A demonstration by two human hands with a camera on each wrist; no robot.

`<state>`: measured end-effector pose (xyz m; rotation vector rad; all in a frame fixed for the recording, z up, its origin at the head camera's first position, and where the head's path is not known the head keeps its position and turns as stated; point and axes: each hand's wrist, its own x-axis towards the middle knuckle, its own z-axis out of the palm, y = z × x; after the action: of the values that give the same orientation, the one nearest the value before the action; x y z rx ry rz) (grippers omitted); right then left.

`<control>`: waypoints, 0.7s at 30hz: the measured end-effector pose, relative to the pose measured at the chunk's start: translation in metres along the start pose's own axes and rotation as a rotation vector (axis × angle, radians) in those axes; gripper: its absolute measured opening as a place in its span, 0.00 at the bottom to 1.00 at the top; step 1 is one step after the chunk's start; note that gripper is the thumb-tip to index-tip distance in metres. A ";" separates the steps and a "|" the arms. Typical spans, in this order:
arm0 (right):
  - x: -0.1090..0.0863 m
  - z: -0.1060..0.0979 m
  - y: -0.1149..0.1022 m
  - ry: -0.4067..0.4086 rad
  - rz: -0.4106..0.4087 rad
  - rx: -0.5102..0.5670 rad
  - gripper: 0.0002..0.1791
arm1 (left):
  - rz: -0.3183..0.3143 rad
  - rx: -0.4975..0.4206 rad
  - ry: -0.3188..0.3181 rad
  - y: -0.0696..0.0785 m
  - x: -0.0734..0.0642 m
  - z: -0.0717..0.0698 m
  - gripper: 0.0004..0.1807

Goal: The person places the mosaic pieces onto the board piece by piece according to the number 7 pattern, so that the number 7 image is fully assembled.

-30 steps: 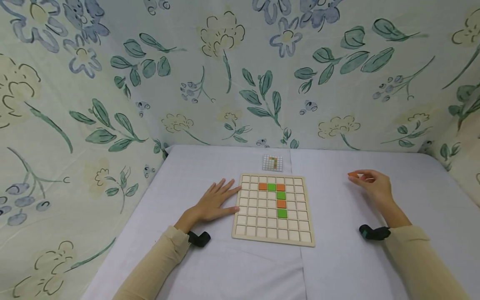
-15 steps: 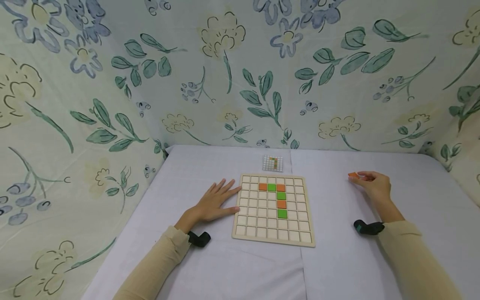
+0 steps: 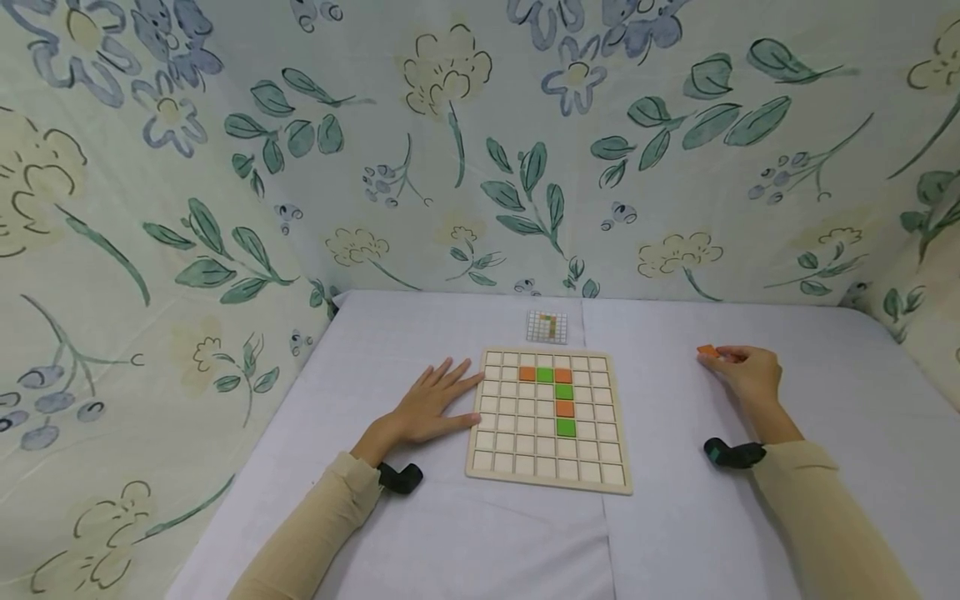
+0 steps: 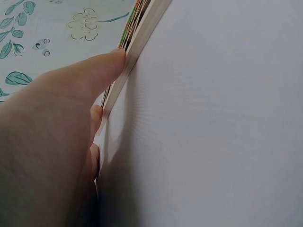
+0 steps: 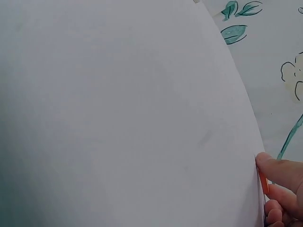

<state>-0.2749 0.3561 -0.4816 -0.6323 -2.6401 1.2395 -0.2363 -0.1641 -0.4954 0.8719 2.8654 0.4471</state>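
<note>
A square wooden grid board (image 3: 492,454) lies in the middle of the table, its cells filled with pale squares. Orange and green tiles form a bent line on it: a short row near the top, then a column downward ending in a green tile (image 3: 566,427). My left hand (image 3: 426,407) lies spread on the cloth, thumb and fingertips at the board's left edge; the left wrist view shows the thumb (image 4: 102,68) touching the rim. Well right of the board, my right hand (image 3: 752,379) pinches an orange tile (image 3: 707,352) between thumb and fingers, also visible edge-on in the right wrist view.
Behind the board lies a small card (image 3: 547,327) printed with a similar grid and coloured pattern. A white cloth (image 3: 420,542) covers the table, with a seam running front to back. Floral fabric (image 3: 420,167) hangs at the back and sides. Both wrists wear black camera mounts.
My right wrist and forearm have shifted slightly left and inward, and the pinched orange tile shows a little more of its face. The left hand and board stay in place.
</note>
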 end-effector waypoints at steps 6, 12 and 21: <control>0.001 0.002 0.001 0.026 -0.031 -0.028 0.28 | -0.003 0.000 0.003 0.000 0.001 0.000 0.43; 0.000 0.003 0.001 0.048 -0.080 -0.046 0.24 | -0.002 0.010 0.004 0.001 0.001 -0.001 0.43; 0.000 0.003 0.003 0.030 -0.120 -0.065 0.23 | -0.014 -0.003 -0.017 0.002 0.000 -0.002 0.43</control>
<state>-0.2746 0.3557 -0.4859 -0.4898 -2.6594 1.1075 -0.2358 -0.1630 -0.4927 0.8510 2.8532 0.4403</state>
